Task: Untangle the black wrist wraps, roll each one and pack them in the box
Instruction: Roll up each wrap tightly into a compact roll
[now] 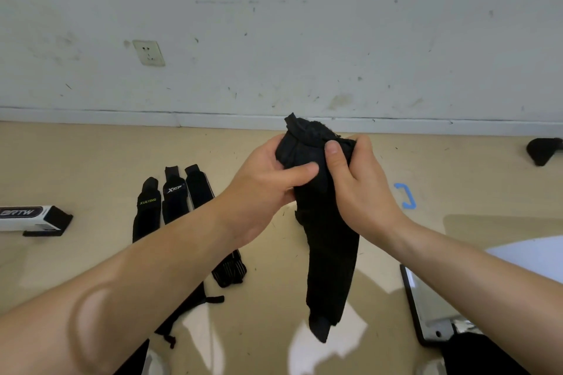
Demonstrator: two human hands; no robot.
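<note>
I hold a black wrist wrap (327, 240) up in front of me, above the floor. Its top end is bunched into a partial roll between my hands, and the long tail hangs straight down. My left hand (268, 179) grips the roll from the left with the thumb across its front. My right hand (356, 179) grips it from the right, thumb on top. Three more black wraps (173, 201) lie side by side on the floor to the left, partly hidden by my left forearm. A white and black box (33, 219) lies at the far left.
A beige floor meets a scuffed white wall with a socket (149, 53). Blue tape (406, 195) marks the floor on the right. A dark flat device (426, 310) lies at the lower right, and a black object (543, 149) sits at the far right edge.
</note>
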